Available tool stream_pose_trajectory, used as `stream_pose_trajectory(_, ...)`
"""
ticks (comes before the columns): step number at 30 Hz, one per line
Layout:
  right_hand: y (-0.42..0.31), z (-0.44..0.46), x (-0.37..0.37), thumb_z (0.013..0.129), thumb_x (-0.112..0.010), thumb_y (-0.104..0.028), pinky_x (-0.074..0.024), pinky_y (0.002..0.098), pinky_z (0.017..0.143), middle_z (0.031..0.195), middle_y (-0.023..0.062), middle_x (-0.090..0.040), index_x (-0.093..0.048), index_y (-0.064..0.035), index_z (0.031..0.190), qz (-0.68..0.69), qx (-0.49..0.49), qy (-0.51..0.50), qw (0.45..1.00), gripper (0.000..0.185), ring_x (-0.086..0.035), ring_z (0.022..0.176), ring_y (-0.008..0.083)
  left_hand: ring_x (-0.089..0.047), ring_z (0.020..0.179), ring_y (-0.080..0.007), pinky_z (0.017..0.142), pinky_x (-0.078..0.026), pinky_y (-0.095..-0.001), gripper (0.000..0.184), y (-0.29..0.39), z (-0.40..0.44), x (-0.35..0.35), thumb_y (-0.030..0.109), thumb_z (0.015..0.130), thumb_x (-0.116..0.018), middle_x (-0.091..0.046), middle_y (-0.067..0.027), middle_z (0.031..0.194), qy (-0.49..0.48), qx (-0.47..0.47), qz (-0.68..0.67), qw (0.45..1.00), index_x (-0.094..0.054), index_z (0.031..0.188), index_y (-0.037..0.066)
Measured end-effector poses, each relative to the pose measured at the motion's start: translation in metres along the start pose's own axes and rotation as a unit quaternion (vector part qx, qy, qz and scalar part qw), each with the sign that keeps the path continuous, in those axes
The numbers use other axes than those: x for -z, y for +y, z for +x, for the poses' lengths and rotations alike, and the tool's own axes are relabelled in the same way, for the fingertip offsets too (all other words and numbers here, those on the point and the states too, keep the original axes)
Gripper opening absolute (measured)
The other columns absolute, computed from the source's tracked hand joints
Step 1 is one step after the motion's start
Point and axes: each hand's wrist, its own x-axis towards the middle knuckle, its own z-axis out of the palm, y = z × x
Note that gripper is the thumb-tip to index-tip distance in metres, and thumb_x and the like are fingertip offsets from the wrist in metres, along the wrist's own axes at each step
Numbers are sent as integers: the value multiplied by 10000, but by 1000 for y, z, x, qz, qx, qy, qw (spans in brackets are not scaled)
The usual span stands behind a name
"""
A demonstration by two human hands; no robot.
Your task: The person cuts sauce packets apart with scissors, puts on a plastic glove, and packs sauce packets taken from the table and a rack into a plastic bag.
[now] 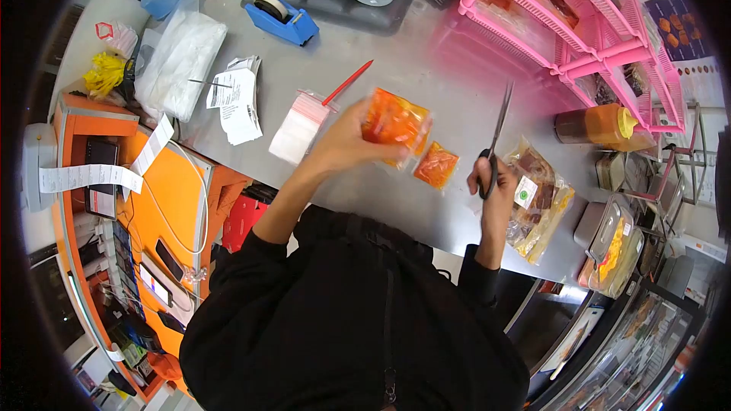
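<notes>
So, on the shiny grey metal table (304, 68), a clear plastic bag (542, 196) lies right. Just left of it, the right hand (499, 196) grips long scissors with black handles (493, 151). The left hand (346, 142) pinches a shiny orange plastic packet (397, 118), beside a small square orange packet (437, 165). Keep fingers off the blades.

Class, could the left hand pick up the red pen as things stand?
Probably yes: the red pen lies close by with nothing between, though the left hand may first need to put down its orange packet.
</notes>
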Motion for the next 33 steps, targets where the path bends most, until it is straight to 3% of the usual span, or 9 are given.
stream_pose_trajectory(3, 39, 15, 27, 863, -630, -316, -374, 284, 475, 554, 32, -542, -587, -41, 752, -221, -30, 44, 974, 300, -518, 512, 108, -577, 970, -132, 866, -466, -290, 544, -19, 0, 23, 111, 754, -746, -593, -66, 1067, 93, -20, 62, 994, -468, 1205, -15)
stream_pose_trajectory(6, 52, 10, 31, 807, -662, -353, -480, 379, 562, 635, 83, -629, -645, -48, 848, -522, -2, 119, 844, 308, -626, 632, 232, -573, 957, -134, 864, -461, -283, 480, -33, -2, 33, 91, 830, -658, -584, -89, 1064, 116, -34, 102, 987, -428, 1225, -55)
stream_pose_trajectory(7, 54, 11, 30, 792, -667, -361, -492, 404, 595, 668, 90, -644, -654, -56, 873, -535, -33, 115, 836, 315, -632, 674, 262, -569, 963, -133, 866, -458, -284, 453, -43, -1, 34, 86, 847, -633, -580, -90, 1074, 119, -35, 87, 988, -427, 1223, -59)
stream_pose_trajectory(9, 59, 12, 28, 764, -676, -377, -515, 454, 663, 734, 104, -672, -672, -72, 924, -559, -96, 106, 817, 345, -644, 758, 323, -557, 979, -129, 873, -450, -281, 420, -57, 0, 33, 82, 870, -596, -570, -91, 1094, 120, -27, 74, 990, -423, 1226, -60)
stream_pose_trajectory(12, 77, 14, 28, 768, -680, -349, -518, 448, 655, 810, 114, -680, -665, -76, 964, -598, -62, 116, 791, 336, -644, 741, 328, -522, 1044, -125, 905, -422, -271, 420, -58, 0, 14, 97, 905, -539, -545, -89, 1141, 78, 14, 60, 995, -401, 1277, -39)
stream_pose_trajectory(15, 82, 13, 29, 769, -682, -319, -517, 449, 669, 877, 105, -670, -652, -94, 991, -601, -47, 117, 789, 317, -636, 782, 331, -521, 1068, -117, 947, -410, -281, 433, -73, 7, 0, 136, 932, -509, -530, -71, 1189, 17, -7, -8, 1000, -385, 1322, -7)
stream_pose_trajectory(21, 87, 0, 12, 775, -687, -309, -507, 423, 656, 879, 73, -664, -642, -105, 929, -537, 42, 150, 829, 259, -645, 832, 300, -532, 1067, -119, 936, -416, -276, 400, -81, 7, -14, 145, 946, -464, -544, -65, 1170, 48, 73, -146, 985, -406, 1317, 6)
stream_pose_trajectory(25, 94, -9, -6, 775, -678, -257, -500, 427, 646, 822, 46, -667, -611, -111, 960, -512, -55, 106, 850, 245, -645, 771, 290, -544, 1093, -148, 915, -466, -323, 419, -73, 4, -15, 170, 951, -463, -536, -66, 1212, 75, 106, -209, 969, -389, 1334, 18)
stream_pose_trajectory(33, 95, -13, -20, 747, -679, -113, -502, 417, 639, 812, 63, -649, -510, -83, 1035, -436, -51, 118, 891, 335, -648, 750, 283, -524, 1161, -177, 900, -499, -388, 436, -83, 5, -16, 285, 973, -435, -500, -76, 1273, 103, 89, -270, 953, -389, 1324, 29)
